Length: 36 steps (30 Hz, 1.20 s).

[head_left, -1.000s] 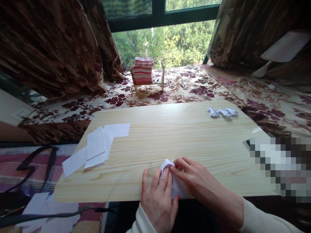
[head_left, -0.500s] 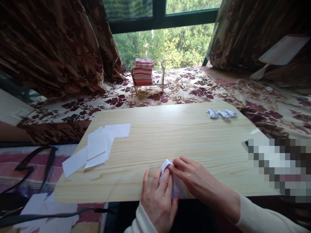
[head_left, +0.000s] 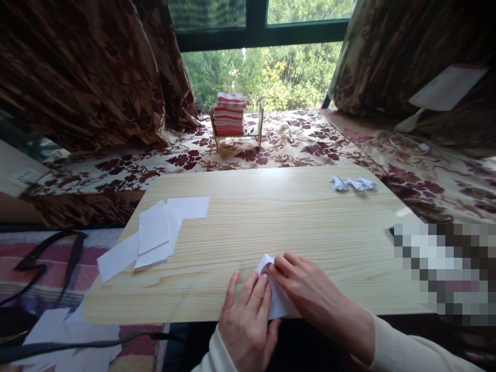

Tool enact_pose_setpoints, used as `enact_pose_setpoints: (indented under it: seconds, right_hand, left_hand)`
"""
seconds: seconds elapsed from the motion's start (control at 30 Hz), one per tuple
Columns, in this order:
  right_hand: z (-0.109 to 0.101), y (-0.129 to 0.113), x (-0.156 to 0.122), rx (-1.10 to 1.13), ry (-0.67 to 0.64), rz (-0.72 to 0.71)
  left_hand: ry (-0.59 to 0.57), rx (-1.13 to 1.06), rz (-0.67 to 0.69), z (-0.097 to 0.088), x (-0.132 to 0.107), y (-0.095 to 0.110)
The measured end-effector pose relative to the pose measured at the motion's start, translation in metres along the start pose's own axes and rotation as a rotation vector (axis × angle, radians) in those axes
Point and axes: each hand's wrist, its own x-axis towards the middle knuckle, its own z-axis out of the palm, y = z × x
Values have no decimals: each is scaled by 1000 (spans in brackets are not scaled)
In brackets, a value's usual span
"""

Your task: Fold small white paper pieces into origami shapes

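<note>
A partly folded sheet of white paper (head_left: 279, 302) lies at the near edge of the table, its pointed top corner facing the window. My left hand (head_left: 247, 312) rests on its left side, fingers stretched out and slightly spread, pressing it down. From the right, my right hand (head_left: 306, 281) has its fingers bent and pinched together at the paper's upper fold. Part of the paper is hidden under both hands. Several small folded paper figures (head_left: 353, 183) sit at the table's far right corner.
Several loose white sheets (head_left: 154, 227) overlap on the left of the wooden table (head_left: 248, 206). More paper (head_left: 73, 336) lies lower left, beside a dark strap (head_left: 77, 258). Behind stand a small rack with folded striped cloths (head_left: 229, 116) and a lamp (head_left: 445, 90). A pixelated patch covers the right edge.
My left hand has shifted slightly left, showing more of the folded paper between the hands. My right hand stays at the same fold. The camera view has moved a little.
</note>
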Motion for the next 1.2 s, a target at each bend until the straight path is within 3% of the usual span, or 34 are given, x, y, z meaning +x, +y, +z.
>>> enact_pose_setpoints:
  seconds: [0.5, 0.77, 1.1, 1.2]
  right_hand:
    - [1, -12, -6, -2, 70, 71]
    - [-1, -13, 5, -34, 80, 152]
    - [-2, -11, -16, 114, 66, 144]
    - [-9, -5, -16, 127, 123, 156]
  left_hand:
    - [-40, 11, -19, -5, 2, 4]
    - [-78, 36, -24, -7, 2, 5]
    - [-63, 72, -38, -6, 3, 8]
    - [-59, 77, -32, -6, 3, 8]
